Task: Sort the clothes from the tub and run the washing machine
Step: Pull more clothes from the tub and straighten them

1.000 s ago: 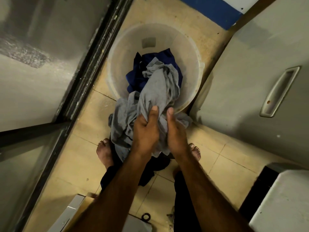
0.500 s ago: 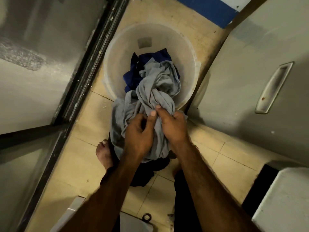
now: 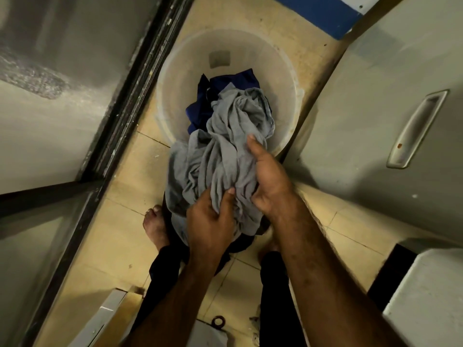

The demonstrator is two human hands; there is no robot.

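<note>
A pale round plastic tub [image 3: 175, 78] stands on the tiled floor ahead of my feet. A crumpled grey garment [image 3: 225, 146] is lifted partly out of it and hangs over its near rim. My left hand [image 3: 210, 221] grips the lower bunch of the grey cloth, thumb over a fold. My right hand [image 3: 268, 176] holds the cloth's right side with its thumb laid up along the fabric. A dark blue garment [image 3: 225, 83] lies in the tub behind the grey one. No washing machine is plainly identifiable.
A grey metal door with a dark frame [image 3: 130, 96] runs along the left. A grey appliance side with a recessed handle [image 3: 416, 128] stands on the right. A white box corner [image 3: 426, 296] sits at lower right, and my bare left foot [image 3: 155, 226] is on the floor.
My right hand has slid up the right side of the grey garment while my left hand dropped lower on the bunch. More grey cloth is gathered out of the tub.
</note>
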